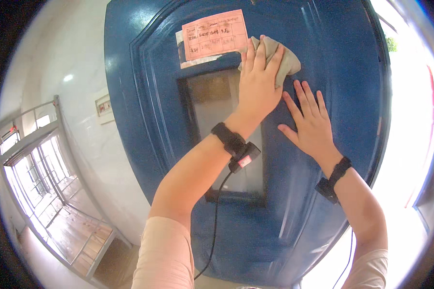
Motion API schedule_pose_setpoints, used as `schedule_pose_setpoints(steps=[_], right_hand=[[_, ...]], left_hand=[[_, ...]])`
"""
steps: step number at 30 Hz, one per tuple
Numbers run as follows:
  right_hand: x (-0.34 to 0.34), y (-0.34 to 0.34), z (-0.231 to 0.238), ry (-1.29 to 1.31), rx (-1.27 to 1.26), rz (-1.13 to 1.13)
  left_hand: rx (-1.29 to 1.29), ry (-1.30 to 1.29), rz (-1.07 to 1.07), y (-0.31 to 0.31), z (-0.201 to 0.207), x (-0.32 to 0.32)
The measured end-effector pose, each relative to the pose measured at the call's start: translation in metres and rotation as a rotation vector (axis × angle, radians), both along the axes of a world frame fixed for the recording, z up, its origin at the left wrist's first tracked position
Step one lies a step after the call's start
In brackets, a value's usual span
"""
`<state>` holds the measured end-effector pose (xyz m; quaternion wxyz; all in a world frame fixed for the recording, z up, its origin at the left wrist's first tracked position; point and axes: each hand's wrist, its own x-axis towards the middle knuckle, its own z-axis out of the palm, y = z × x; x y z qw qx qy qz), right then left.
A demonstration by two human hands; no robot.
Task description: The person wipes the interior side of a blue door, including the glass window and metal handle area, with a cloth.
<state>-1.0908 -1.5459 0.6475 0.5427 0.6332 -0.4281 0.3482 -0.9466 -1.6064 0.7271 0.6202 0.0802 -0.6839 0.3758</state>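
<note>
My left hand [260,83] presses a greyish-beige cloth [288,61] flat against a blue panelled door [152,130], its fingers laid over the folds. Part of the cloth is hidden under the palm. Just right of it and slightly lower, my right hand [314,126] rests on the door with fingers spread and nothing in it. A pink paper sheet [214,39] with a handwritten table is stuck on the door beside the cloth's upper left, over a whitish torn sheet. Below the cloth, a dark-framed glass pane [217,98] is partly covered by my left forearm.
Black straps with small devices sit on both wrists; a black cable [216,216] hangs from the left one. At the left stand a metal bunk bed [62,144] and a white wall with a switch plate [102,108]. Bright light fills the opening right of the door.
</note>
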Motion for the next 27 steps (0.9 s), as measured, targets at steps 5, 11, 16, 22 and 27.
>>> schedule_pose_setpoints(steps=[5, 11, 16, 22, 27], right_hand=[[0.000, -0.004, -0.004, -0.007, -0.006, 0.034], [-0.013, 0.004, -0.016, 0.104, 0.023, 0.300], [-0.014, -0.002, -0.023, 0.106, 0.016, 0.482], [-0.013, 0.005, -0.031, 0.105, 0.019, 0.362], [-0.006, 0.006, -0.040, 0.079, 0.038, 0.332]], left_hand=[[0.118, -0.169, -0.036, -0.003, -0.022, 0.022], [0.375, -0.119, -0.013, 0.014, -0.107, 0.035], [0.444, -0.334, 0.144, 0.033, -0.181, 0.051], [0.482, -0.644, 0.273, 0.040, -0.213, 0.101], [0.338, -0.241, 0.588, 0.023, -0.151, 0.153]])
